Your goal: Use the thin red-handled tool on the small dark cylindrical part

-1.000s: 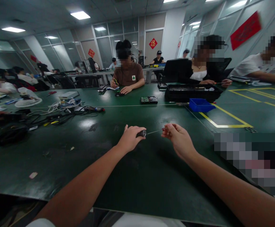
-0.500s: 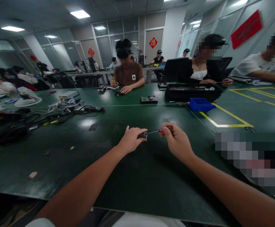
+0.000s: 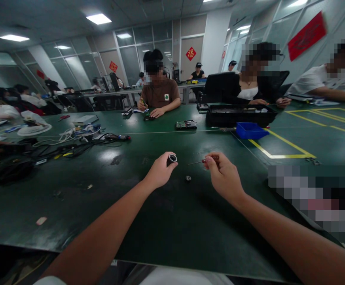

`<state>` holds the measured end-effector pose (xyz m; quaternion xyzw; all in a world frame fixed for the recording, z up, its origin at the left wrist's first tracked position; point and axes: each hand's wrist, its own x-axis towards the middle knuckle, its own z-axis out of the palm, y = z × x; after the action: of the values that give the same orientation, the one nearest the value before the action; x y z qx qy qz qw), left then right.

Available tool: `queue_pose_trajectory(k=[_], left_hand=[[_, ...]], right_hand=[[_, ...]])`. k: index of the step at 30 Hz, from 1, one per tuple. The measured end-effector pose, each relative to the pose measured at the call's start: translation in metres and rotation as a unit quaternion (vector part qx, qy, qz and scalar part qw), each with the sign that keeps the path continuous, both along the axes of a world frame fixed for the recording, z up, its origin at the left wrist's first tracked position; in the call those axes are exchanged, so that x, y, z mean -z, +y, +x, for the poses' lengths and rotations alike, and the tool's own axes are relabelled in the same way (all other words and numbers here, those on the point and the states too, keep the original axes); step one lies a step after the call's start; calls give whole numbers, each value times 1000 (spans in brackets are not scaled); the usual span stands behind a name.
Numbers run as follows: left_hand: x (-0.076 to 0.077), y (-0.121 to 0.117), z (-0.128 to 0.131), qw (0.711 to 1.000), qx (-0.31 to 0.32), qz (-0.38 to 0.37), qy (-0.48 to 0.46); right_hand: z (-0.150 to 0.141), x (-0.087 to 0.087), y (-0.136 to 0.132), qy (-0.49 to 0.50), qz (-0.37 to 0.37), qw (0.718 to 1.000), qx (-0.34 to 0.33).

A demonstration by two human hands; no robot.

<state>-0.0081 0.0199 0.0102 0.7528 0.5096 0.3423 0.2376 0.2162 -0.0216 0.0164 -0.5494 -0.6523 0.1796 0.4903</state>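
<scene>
My left hand is closed around a short black tube that looks like a flashlight body. Its open end, with a pale rim and a dark hollow, points toward me. In my right hand is a screwdriver with a reddish handle, gripped between thumb and fingers. The thin shaft points left toward the tube, and a gap separates the tip from it. A small round dark part with a greyish top lies on the green table, between and below the two hands.
A circuit-board-faced drive lies farther back. Beyond it to the right are a blue bin and a long black tray. Tangled cables spread at left. A co-worker sits opposite, others at right.
The small round part now lies on the table, and the tube's end appears hollow. My left hand has tilted the tube's mouth upward and moved slightly left; the screwdriver tip is farther from it.
</scene>
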Motion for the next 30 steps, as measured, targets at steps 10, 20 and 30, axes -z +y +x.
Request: queue_pose_trajectory(k=[10, 20, 30], left_hand=[[-16, -17, 21, 984, 83, -61, 144], [5, -8, 35, 948, 135, -13, 288], [-10, 10, -8, 997, 34, -65, -26]], right_hand=[[2, 2, 3, 18, 23, 1000, -3], [2, 0, 2, 15, 9, 1000, -9], [2, -1, 1, 17, -8, 1000, -14]])
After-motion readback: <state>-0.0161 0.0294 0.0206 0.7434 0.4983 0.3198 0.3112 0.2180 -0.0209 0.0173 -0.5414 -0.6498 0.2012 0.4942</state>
